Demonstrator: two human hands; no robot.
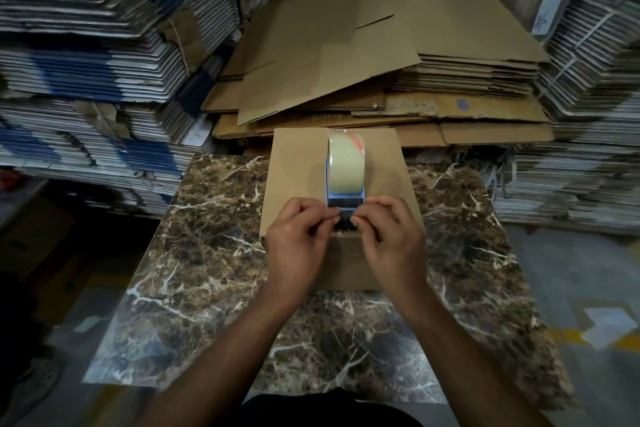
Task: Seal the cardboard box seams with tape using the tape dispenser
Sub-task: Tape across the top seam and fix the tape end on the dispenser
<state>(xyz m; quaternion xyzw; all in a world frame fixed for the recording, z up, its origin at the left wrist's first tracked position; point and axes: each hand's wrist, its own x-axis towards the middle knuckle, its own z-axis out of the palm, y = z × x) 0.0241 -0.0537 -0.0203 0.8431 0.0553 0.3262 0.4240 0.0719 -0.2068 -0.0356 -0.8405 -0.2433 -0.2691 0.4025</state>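
Both hands, left hand [300,237] and right hand [391,236], pinch the tape end at the tape dispenser [345,177] atop the cardboard box [294,163], so next it needs pulling down over the seam.

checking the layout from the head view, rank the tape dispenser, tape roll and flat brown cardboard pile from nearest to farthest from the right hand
1. Tape dispenser: at the right hand's fingertips, on the box.
2. Tape roll: just beyond, atop the dispenser.
3. Cardboard pile: farthest, behind the table.
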